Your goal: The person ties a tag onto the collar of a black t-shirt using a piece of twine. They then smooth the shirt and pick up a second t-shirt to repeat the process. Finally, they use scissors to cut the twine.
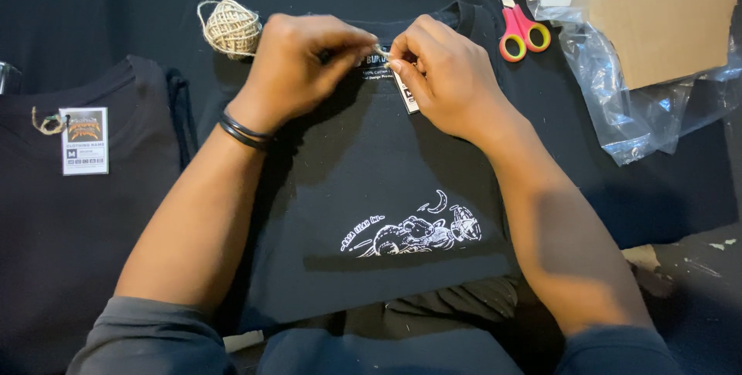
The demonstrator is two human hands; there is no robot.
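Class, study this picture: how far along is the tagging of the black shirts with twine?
Done: the shirt on the left already carries a paper tag tied on with twine. In hand: the left hand and right hand pinch twine at the collar of the middle shirt, its tag beside the right fingers. Left: the twine appears uncut from the ball; the scissors lie untouched.

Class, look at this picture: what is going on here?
A person works at the neck of a folded black T-shirt. The left hand and right hand pinch a strand of twine at a paper tag. A twine ball lies beside the left hand; scissors lie untouched to the right.
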